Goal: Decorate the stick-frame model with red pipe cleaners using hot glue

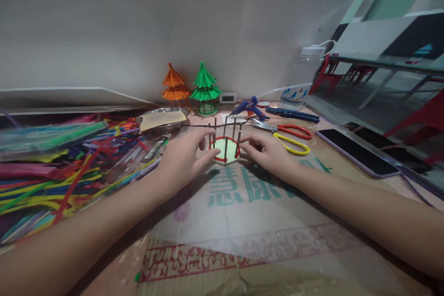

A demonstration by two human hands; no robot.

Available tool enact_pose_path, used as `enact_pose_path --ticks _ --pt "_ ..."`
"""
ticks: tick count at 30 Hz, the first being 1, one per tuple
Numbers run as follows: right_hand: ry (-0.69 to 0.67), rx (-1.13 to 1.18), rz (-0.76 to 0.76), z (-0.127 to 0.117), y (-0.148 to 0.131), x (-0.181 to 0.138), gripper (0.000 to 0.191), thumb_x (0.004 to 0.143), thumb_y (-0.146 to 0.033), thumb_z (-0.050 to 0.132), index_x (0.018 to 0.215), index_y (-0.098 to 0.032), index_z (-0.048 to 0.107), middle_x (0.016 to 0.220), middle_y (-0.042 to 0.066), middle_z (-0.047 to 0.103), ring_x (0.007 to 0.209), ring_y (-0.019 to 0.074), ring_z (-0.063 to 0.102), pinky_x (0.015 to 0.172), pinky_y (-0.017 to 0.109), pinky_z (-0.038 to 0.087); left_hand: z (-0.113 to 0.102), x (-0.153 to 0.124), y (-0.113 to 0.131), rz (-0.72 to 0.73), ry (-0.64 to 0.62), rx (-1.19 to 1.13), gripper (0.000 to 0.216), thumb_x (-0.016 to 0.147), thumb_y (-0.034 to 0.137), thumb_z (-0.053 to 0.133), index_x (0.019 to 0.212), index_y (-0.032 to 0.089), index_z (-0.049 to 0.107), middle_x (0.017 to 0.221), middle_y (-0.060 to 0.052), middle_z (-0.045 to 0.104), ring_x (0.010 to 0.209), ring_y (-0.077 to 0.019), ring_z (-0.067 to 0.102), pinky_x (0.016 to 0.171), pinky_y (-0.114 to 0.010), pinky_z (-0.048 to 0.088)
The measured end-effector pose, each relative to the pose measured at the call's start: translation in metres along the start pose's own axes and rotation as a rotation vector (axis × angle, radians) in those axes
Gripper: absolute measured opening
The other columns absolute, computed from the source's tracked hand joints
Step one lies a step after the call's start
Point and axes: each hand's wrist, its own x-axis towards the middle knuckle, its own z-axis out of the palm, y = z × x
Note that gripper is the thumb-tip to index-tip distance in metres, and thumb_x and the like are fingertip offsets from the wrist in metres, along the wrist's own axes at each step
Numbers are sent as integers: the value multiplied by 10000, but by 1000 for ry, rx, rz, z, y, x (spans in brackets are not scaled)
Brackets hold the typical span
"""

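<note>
- Presently, the frame (224, 150) sits on the cardboard (249, 259) spread over the tabletop (116, 263), between the person's two hands; it has a pale disc, a red rim and dark upright posts.
- On its left side, the left hand (189, 152) curves in, thumb by the rim, forefinger near the posts; a narrow gap parts these fingers, and I can't tell whether they grip anything.
- Opposite, the right hand (265, 150) bends toward the posts, its fingers close together at the tips; whether they pinch a post, I can't tell.
- Behind stand an orange tree (174, 85) and a green tree (205, 88), side by side, with a small white display (228, 98) just beside the green one.
- Beyond the right hand lie a glue gun (251, 107), pliers (293, 114) and scissors (294, 131) with red and yellow handles.
- Farther right, a phone (357, 151) lies flat; a clear bottle (305, 71) stands near the wall.
- To the left, colourful strips (79, 171) lie heaped, near a metal dish (178, 125) with a yellowish card (163, 120) across it.
</note>
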Motion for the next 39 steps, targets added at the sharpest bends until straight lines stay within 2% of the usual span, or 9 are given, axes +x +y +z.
enact_pose_path --ticks 2,4,8,11,17,22,26,31,39 --pt "-72 -30 23 3 0 1 334 914 -394 552 1081 -167 730 631 -20 591 548 118 474 537 247 325 5 1 -1 95 68 4 468 949 395 584 1380 228 507 977 -44 633 804 -177 579 739 -307 472" --pt "-130 -63 50 6 0 3 354 914 -407 568 1126 -176 731 621 -21 604 538 118 472 534 251 305 8 3 -1 194 100 17 426 973 390 544 1375 248 525 1020 -62 601 860 -195 569 758 -329 479" --pt "-156 -122 28 10 3 7 311 915 -390 580 1086 -193 749 745 18 706 634 142 562 581 254 341 14 6 -2 310 66 64 341 1003 313 459 1302 235 603 985 -81 575 853 -210 549 775 -373 481" --pt "-182 -87 -27 12 4 9 265 932 -339 550 1020 -197 756 875 41 760 750 167 637 658 261 403 16 7 -4 300 49 115 394 1005 323 448 1359 199 572 984 -96 574 852 -221 541 767 -382 478" --pt "-212 -80 -48 12 1 8 254 939 -326 547 977 -207 768 916 42 775 787 175 661 705 271 435 14 6 -3 290 30 140 424 1001 351 472 1400 218 522 1040 -90 586 916 -223 565 814 -373 485" --pt "-222 -69 -45 10 -1 3 255 939 -333 551 976 -207 770 932 46 778 799 181 667 714 280 442 17 3 -13 198 141 20 659 934 427 602 1498 219 331 1202 -112 564 1020 -236 567 914 -408 495" --pt "-214 -83 -57 9 0 1 257 940 -345 551 1004 -216 764 986 51 778 858 192 678 746 289 444 20 0 -24 222 222 -58 519 939 367 597 1404 233 409 1308 -120 512 1154 -253 539 953 -424 501" --pt "-168 -100 -45 7 -1 -2 269 928 -373 568 1027 -198 747 822 35 745 692 157 611 612 265 388 16 -5 -18 348 321 50 426 924 235 616 1328 304 498 1396 -89 458 1327 -271 455 1114 -490 402" --pt "-115 -46 -90 10 -1 -2 254 941 -306 535 1058 -192 730 961 65 769 835 190 681 759 299 474 16 -5 -13 394 209 181 413 915 180 583 1321 261 582 1507 -114 430 1386 -306 410 1145 -521 332"
